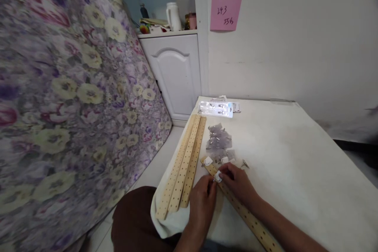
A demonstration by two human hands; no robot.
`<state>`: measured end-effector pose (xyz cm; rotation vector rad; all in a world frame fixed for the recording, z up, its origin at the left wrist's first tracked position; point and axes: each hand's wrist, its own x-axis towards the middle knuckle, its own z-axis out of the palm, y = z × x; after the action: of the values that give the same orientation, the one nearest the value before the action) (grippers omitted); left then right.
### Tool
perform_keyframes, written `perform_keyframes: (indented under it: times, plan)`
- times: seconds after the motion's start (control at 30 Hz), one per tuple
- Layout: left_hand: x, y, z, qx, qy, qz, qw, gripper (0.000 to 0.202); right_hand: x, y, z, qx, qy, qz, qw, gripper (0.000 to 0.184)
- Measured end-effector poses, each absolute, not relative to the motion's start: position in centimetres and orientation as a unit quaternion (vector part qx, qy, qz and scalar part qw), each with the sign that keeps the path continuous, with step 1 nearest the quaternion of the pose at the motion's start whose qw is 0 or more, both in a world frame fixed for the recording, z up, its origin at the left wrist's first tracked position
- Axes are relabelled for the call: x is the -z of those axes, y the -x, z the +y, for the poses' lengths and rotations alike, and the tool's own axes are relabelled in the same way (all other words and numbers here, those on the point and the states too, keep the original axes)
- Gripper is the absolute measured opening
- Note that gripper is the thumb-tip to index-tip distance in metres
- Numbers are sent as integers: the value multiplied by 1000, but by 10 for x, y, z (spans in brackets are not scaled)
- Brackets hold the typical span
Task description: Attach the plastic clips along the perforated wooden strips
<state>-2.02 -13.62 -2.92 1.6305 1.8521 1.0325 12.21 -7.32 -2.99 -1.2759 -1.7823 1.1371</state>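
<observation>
A long pale wooden strip with rows of holes (251, 222) lies slantwise on the table, beneath my hands. Over it, my right hand (238, 183) pinches a small white piece (218, 176) between thumb and fingertips. From the near left, my left hand (203, 199) has its fingertips closed at the edge of that piece; what they grip is too small to make out. Another white piece (208, 161) sits near the strip's far end. Beyond my right hand, a third white piece (225, 160) and a small metal part (245, 164) lie on the table.
Several holed wooden strips (186, 161) lie along the table's left edge. Small clear plastic packets (219, 138) are heaped mid-table. Blister packs (215, 109) lie at the back of the cloth-covered table (295, 173). A flowered curtain (88, 86) hangs left; a white cabinet (180, 71) stands behind.
</observation>
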Motion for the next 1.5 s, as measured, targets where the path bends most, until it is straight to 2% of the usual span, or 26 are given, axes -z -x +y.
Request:
perform_keyframes:
  times: [0.17,0.37,1.5]
  plan:
    - [30,21,-135,-386,-608,659,218,14,37,-121,-74,-361,474,-728,341,14]
    - [32,22,-135,-374,-615,659,220,13,41,-122,-76,-326,457,-751,348,14]
    - [28,18,-132,-333,-648,664,169,14,52,-128,-72,-293,460,-754,367,15]
